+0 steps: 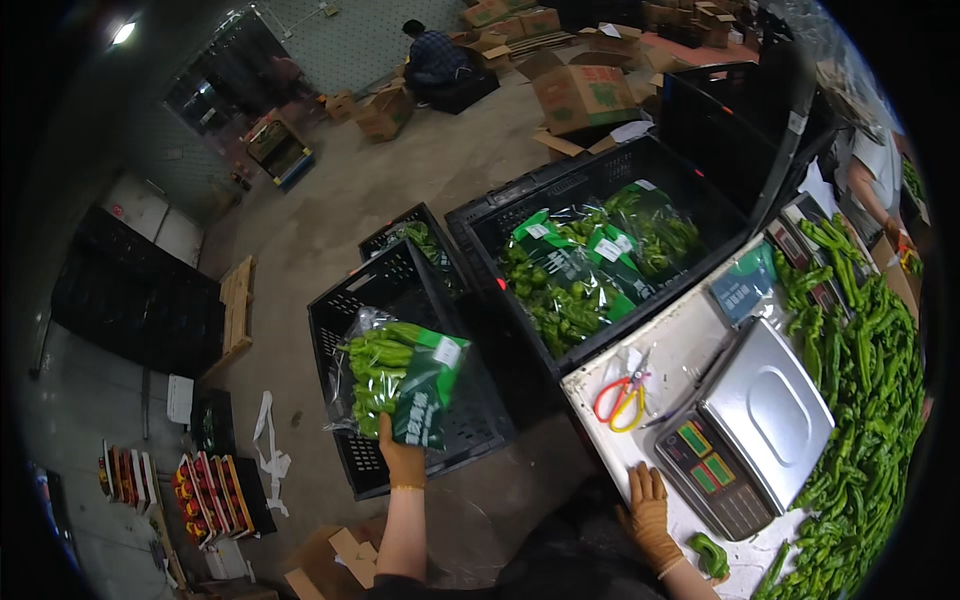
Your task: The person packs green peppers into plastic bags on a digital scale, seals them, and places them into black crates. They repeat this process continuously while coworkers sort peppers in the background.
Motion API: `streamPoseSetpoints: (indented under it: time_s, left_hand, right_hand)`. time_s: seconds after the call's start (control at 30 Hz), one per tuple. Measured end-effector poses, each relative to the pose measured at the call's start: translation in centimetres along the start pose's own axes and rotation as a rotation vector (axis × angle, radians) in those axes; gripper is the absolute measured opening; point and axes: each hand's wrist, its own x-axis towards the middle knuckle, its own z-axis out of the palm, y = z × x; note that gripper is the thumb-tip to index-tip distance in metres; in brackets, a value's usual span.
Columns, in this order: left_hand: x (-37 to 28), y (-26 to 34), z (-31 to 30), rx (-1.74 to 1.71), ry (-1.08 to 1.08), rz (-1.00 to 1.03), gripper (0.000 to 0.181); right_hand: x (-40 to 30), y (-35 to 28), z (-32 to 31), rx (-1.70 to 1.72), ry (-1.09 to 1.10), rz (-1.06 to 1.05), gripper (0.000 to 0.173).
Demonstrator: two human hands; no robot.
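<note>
My gloved left hand [403, 459] grips the lower edge of a printed clear bag of green peppers [397, 379]. The bag is over a black plastic crate [480, 431] on the left; I cannot tell whether it touches the crate floor. On the white table edge, my gloved right hand [649, 510] lies flat with its fingers a little apart, holding nothing. Just right of it are the digital scale [750, 431], its pan bare, and one loose green pepper [709, 555]. A heap of long green peppers [862, 405] covers the table's far side.
Scissors [624, 397] with red and yellow handles lie by the scale, near packaging bags [745, 281]. A large black crate [540, 352] holds several bagged peppers. Cardboard boxes [585, 94] stand behind. One person [435, 56] sits at the back; another person [874, 169] stands right.
</note>
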Motion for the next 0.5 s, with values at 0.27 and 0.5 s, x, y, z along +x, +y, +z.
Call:
streamPoseSetpoints:
  time_s: [0.27, 0.5]
  left_hand:
    - [18.1, -7.5, -9.8, -0.406, 0.276, -0.060, 0.046]
    - [24.3, -8.1, -13.1, -0.435, 0.198, 0.021, 0.066]
  right_hand:
    - [0.4, 0.0, 1.2, -0.042, 0.041, 0.062, 0.082]
    - [1.4, -1.2, -0.7, -0.139, 0.082, -0.009, 0.052]
